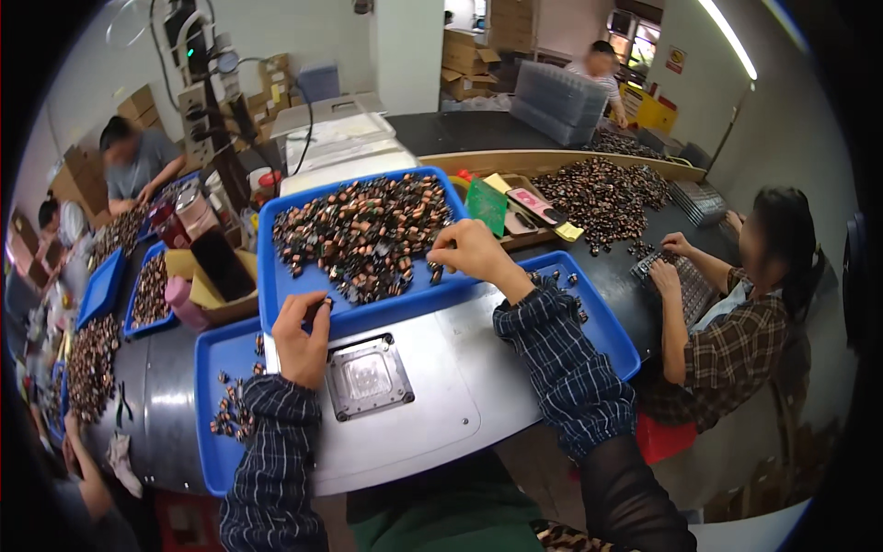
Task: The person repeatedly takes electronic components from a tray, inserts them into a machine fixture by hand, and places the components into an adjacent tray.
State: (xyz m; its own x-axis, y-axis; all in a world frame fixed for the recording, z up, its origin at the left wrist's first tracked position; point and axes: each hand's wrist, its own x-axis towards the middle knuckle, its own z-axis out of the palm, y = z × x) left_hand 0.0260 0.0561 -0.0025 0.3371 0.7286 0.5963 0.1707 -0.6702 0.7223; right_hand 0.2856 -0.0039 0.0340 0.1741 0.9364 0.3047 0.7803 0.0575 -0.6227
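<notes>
A blue tray (265, 276) in front of me holds a heap of small copper-and-black coils (363, 225). At its near left corner, my left hand (302, 345) is closed, with a small dark coil (327, 302) between thumb and forefinger. My right hand (478, 256) reaches over the tray's right side in a pinch. A small coil (435, 272) shows at those fingertips, partly hidden. Between my forearms, a square metal fixture (370, 375) with a pale recessed centre is set into a silvery plate (423, 432); neither hand touches it.
Lower blue trays with a few coils flank the plate, one left (210, 442) and one right (612, 336). A green card (487, 208) lies in a box behind my right hand. A co-worker (736, 313) handles parts at right. Pliers (123, 405) lie at left.
</notes>
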